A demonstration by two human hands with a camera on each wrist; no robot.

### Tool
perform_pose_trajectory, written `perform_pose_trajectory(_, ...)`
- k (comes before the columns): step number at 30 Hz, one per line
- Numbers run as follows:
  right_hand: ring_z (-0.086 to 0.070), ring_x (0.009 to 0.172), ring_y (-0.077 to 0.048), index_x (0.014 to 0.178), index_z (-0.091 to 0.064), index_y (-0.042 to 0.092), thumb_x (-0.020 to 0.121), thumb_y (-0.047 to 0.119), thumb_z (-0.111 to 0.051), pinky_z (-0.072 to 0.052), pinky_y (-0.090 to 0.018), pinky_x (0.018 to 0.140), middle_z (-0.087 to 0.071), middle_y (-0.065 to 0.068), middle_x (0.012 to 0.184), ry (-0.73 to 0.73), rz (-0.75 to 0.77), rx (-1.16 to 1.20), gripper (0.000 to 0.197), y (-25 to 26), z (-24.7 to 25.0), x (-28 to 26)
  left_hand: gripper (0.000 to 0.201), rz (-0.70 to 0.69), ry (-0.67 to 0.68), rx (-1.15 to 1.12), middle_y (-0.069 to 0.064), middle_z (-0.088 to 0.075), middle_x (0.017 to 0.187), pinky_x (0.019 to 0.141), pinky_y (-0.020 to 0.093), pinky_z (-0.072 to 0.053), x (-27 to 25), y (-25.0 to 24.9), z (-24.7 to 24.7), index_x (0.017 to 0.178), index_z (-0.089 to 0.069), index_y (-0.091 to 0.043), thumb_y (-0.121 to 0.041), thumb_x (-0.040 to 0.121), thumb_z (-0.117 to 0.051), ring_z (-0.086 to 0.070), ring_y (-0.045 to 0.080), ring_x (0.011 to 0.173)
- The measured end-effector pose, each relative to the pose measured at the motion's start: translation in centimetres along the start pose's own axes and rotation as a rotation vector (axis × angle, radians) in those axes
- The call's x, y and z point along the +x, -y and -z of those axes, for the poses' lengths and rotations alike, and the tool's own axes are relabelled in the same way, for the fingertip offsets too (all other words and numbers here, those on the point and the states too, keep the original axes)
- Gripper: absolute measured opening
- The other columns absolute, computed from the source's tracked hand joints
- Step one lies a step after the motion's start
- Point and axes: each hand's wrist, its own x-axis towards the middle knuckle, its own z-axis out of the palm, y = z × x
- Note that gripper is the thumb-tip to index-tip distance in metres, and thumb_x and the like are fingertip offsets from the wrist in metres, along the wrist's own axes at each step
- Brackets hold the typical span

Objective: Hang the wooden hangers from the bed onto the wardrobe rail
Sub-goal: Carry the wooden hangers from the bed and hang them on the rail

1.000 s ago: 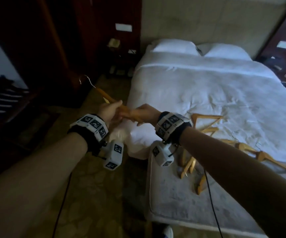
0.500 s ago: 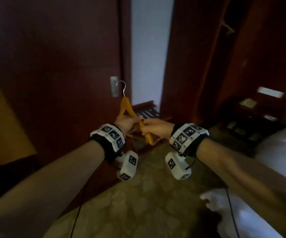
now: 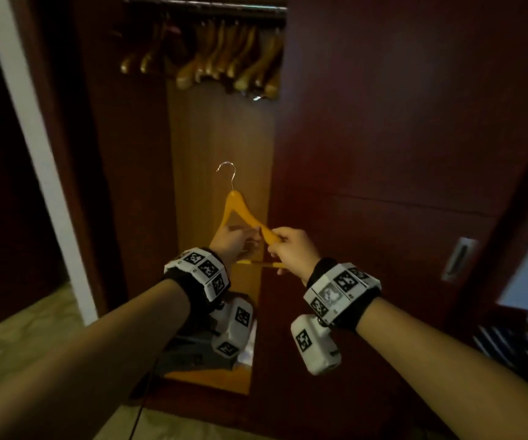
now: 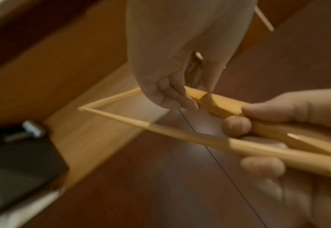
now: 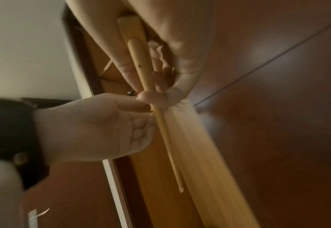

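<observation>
hanger in hand: wooden hanger (image 3: 236, 211), yellow-orange, held upright in front of wardrobe opening, metal hook (image 3: 227, 173) at top, well below the rail.
R hand: right hand (image 3: 291, 250) fingers curled round the hanger's R shoulder arm, near its end; thumb + fingertips pinch the wood in wrist view (image 4: 268, 108).
L hand: left hand (image 3: 229, 241) at L shoulder arm / bottom bar; fingers curled in on the wood (image 5: 106, 125). A small metal bit shows betw. its fingers in L wrist view, can't tell what.
bottom bar: thin bar (image 3: 258, 264) runs betw. the two hands, just under them.
rail: wardrobe rail (image 3: 205, 6), metal, along top edge of the opening, top of head view.
hung already: row of wooden hangers (image 3: 218, 58) on rail, bunched toward its R end, a few apart at L end; blurred, count unclear.
wardrobe: dark red-brown doors (image 3: 399, 138) at R, glossy; lighter wood back panel (image 3: 218, 131) inside. Recessed metal handle (image 3: 458, 258) on door at far R.
wardrobe floor: dark object + sth white (image 3: 250, 347) at bottom of opening, partly behind L wrist rig; can't ID.
room: white door frame strip (image 3: 27, 128) at L; patterned pale floor (image 3: 18, 338) lower L corner. Dim light.
wrists: marker-tagged bands + cam blocks on both.
</observation>
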Motion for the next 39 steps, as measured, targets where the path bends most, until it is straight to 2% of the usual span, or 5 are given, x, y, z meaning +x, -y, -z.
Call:
perform_pose_trajectory(16, -0.054, 0.069, -0.012, 0.120, -0.055, 0.014, 0.092, 0.006, -0.048, -0.048, -0.021, 0.051, -0.052, 0.007, 0.083, -0.157, 0.172, -0.008, 0.030, 12.6, -13.1, 26.6, 0.010, -0.254, -0.186, -0.039, 0.002, -0.059, 0.076, 0.062, 0.024, -0.043, 25.6, -11.9, 22.0, 0.101, -0.057, -0.011, -0.013, 0.096, -0.050, -0.054, 0.012, 0.065)
perform_pose_trajectory(22, -0.057, 0.074, -0.018, 0.122, -0.057, 0.011, 0.089, 0.003, -0.050, -0.046, -0.024, 0.049, -0.057, -0.002, 0.087, -0.106, 0.227, -0.035, 0.035, 14.5, -15.4, 33.8, 0.050, -0.369, -0.230, -0.004, 0.007, -0.060, 0.119, 0.091, 0.038, -0.051, 33.4, -14.9, 25.3, 0.132, -0.042, -0.014, -0.028, 0.089, -0.062, -0.062, 0.021, 0.103)
perform_pose_trajectory(31, -0.057, 0.075, -0.007, 0.122, -0.058, 0.012, 0.087, 0.001, -0.052, -0.043, -0.016, 0.039, -0.060, 0.001, 0.088, -0.001, 0.282, -0.055, 0.037, 13.7, -15.9, 41.5, 0.066, -0.373, -0.405, 0.083, 0.012, -0.044, 0.141, 0.091, 0.026, -0.040, 42.7, -17.2, 27.9, 0.146, -0.023, -0.011, -0.027, 0.092, -0.058, -0.047, 0.026, 0.126)
perform_pose_trajectory(36, -0.059, 0.073, -0.005, 0.124, -0.058, 0.012, 0.088, 0.000, -0.053, -0.046, -0.019, 0.041, -0.059, 0.007, 0.086, 0.042, 0.245, -0.073, 0.038, 12.1, -15.7, 43.0, 0.064, -0.280, -0.585, 0.052, 0.013, -0.058, 0.127, 0.097, 0.045, -0.045, 48.4, -17.0, 30.4, 0.134, -0.046, -0.011, -0.055, 0.088, -0.049, -0.057, 0.032, 0.113)
perform_pose_trajectory(39, -0.059, 0.072, -0.004, 0.124, -0.058, 0.013, 0.087, -0.001, -0.054, -0.046, -0.019, 0.042, -0.059, 0.009, 0.088, 0.040, 0.200, -0.101, 0.040, 10.8, -15.5, 43.3, 0.037, -0.370, -0.516, 0.013, 0.011, -0.069, 0.102, 0.088, 0.044, -0.052, 51.4, -16.8, 30.4, 0.093, -0.062, -0.014, -0.048, 0.089, -0.048, -0.066, 0.028, 0.094)
